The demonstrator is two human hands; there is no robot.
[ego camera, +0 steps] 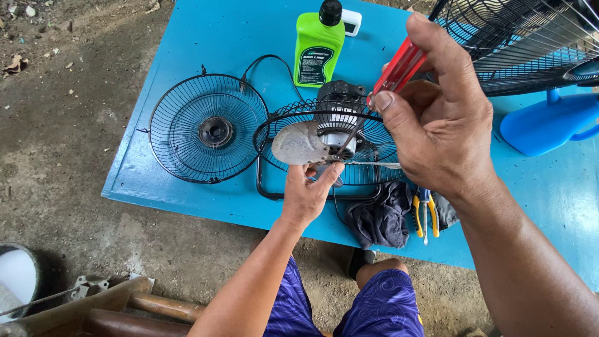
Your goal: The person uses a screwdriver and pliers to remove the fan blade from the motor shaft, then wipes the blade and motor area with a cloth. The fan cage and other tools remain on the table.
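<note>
Nearest, right hand (437, 118) closed around a red-handled screwdriver (399, 67), shaft angled down into the motor hub (337, 122). Beyond, left hand (309, 190) pinching a grey fan blade (298, 143) at the small fan (324, 140) on the blue tabletop (206, 37). Farther left, loose front grille (208, 128); behind, green bottle (318, 50). Likely risk: tip slipping off the screw toward left fingers, given a steep angle and one-handed bracing.
</note>
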